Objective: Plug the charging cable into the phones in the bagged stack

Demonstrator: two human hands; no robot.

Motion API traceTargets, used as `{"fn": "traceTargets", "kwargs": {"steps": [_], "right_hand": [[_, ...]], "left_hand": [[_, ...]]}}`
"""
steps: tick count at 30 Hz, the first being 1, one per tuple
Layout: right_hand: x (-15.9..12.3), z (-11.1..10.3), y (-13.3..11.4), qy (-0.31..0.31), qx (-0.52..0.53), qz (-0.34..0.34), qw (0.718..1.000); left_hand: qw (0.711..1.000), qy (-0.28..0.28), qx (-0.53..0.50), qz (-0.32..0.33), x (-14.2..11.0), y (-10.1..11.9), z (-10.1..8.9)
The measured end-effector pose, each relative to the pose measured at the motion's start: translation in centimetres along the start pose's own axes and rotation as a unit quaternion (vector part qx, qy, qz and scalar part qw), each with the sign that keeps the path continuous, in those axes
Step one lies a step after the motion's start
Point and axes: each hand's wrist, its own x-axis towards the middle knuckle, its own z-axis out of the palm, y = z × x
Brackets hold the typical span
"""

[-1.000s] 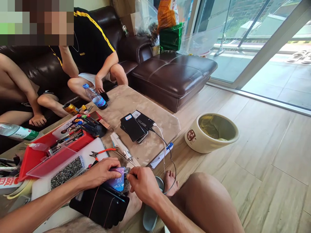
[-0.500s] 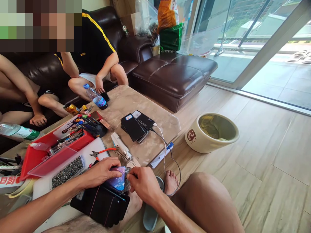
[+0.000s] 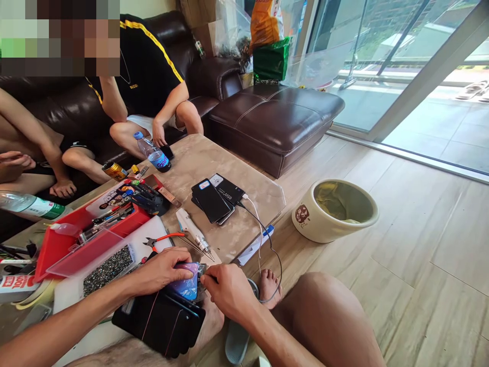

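Observation:
My left hand (image 3: 168, 272) is closed around a small purple-and-blue packet (image 3: 189, 289), thumb pressed on its face; clear plastic shows at its right end. At that end my right hand (image 3: 229, 290) has thumb and forefinger pinched together. What lies between those fingertips is too small to make out. Below the packet, a black folded case (image 3: 158, 323) with thin pinkish bands rests on my leg. Red-handled cutters (image 3: 162, 239) and a white-and-silver pen-shaped power tool (image 3: 194, 233) lie on the table just beyond my left hand.
On the stone table (image 3: 255, 204) are stacked phones and a power bank (image 3: 228, 187) with cables, a red toolbox (image 3: 132, 224), a tray of tiny dark pieces (image 3: 109, 270) and a bottle (image 3: 158, 158). A cream bin (image 3: 324, 232) stands at right. Two people sit on the sofa (image 3: 164, 41).
The view has shifted very slightly. At the far left, a seated person's hand has come into view. My hands keep nearly the same hold.

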Motion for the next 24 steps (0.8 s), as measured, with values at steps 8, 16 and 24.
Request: {"fn": "traceTargets", "kwargs": {"steps": [8,16,24], "right_hand": [[0.40,0.11,-0.49,-0.048,0.036,0.023,0.998],[0.61,0.51,-0.12,-0.041,0.085,0.016,0.995],[0.22,0.32,-0.48,-0.049,0.059,0.022,0.997]], "left_hand": [[1.000,0.011,0.000,0.003,0.04,0.23,0.15],[1.000,0.013,-0.011,-0.003,0.20,0.29,0.13],[1.000,0.012,-0.003,0.007,0.13,0.03,0.16]]}}
